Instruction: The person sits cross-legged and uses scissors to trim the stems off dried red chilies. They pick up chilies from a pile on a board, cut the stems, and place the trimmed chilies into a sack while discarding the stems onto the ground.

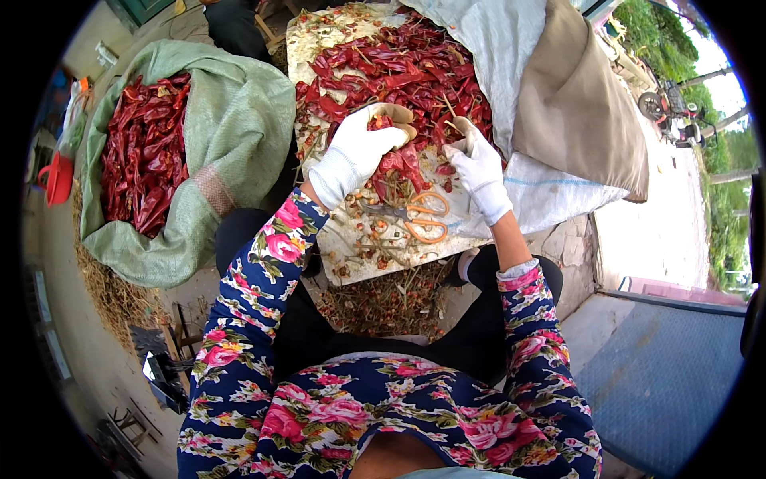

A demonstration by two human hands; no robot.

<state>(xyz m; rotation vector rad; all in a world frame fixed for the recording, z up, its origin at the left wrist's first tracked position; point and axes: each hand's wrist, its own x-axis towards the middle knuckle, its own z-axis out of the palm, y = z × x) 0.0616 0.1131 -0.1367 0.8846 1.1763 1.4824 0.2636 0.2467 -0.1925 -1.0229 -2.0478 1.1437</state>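
Observation:
My left hand [362, 146], in a white work glove with tan fingertips, is closed around dried red chili peppers [402, 164] above a debris-strewn pale board [344, 263]. To its right my right hand [476, 161], gloved alike, pinches a thin pale stem [449, 109] between its fingertips. Beyond both hands a heap of dried red chilies [413, 75] covers the far part of the board. Scissors with orange handles [428, 217] lie on the board below my hands, among cut stems and loose bits.
At the left stands a green woven sack [239, 108] full of dried chilies. White and brown sacking [574, 108] drapes over the board's right side. Stem waste [383, 305] lies on the ground between my legs. A red plastic container [58, 179] is at far left; part of another person [236, 27] shows at the top.

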